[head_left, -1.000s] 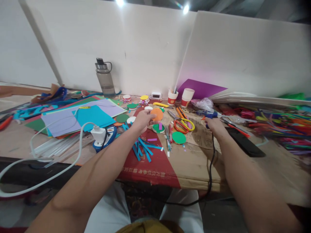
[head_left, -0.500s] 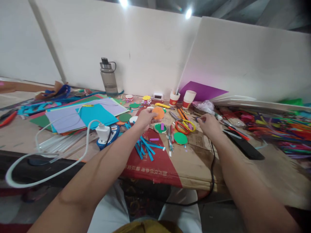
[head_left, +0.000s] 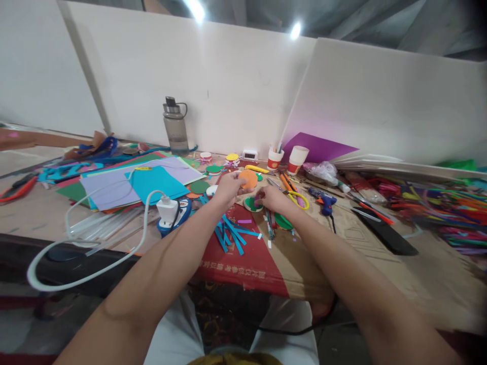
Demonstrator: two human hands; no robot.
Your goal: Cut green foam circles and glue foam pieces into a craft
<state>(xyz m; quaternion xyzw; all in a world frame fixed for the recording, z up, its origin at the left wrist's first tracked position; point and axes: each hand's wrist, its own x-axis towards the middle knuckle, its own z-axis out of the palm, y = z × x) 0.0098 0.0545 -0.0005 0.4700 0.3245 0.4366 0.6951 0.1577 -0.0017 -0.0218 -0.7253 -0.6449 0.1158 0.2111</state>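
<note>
A cluttered craft table (head_left: 380,263) lies below a white wall. At the back stand a grey plastic water bottle with a dark lid (head_left: 176,128), a small white digital clock (head_left: 250,154) and two red-and-white paper cups (head_left: 286,158). To the left lie flat sheets of lilac and turquoise paper (head_left: 140,181), with a white plug and thick white cable (head_left: 114,238) in front of them. Blue paper strips (head_left: 231,234) are scattered on a red-printed cardboard sheet (head_left: 247,263) whose white lettering is upside down and too small to read. The left hand (head_left: 227,187) pinches a round orange paper disc (head_left: 248,178), flat and plain, raised just above the table at its middle. The right hand (head_left: 269,196), close beside the left, has its fingertips closed on a small purple paper piece at a white-rimmed green disc (head_left: 251,204) lying on the table. To the right lie yellow-handled scissors (head_left: 299,198), a blue glue gun (head_left: 323,201), a black flat phone (head_left: 388,236) and a heap of coloured strips (head_left: 449,213).
</note>
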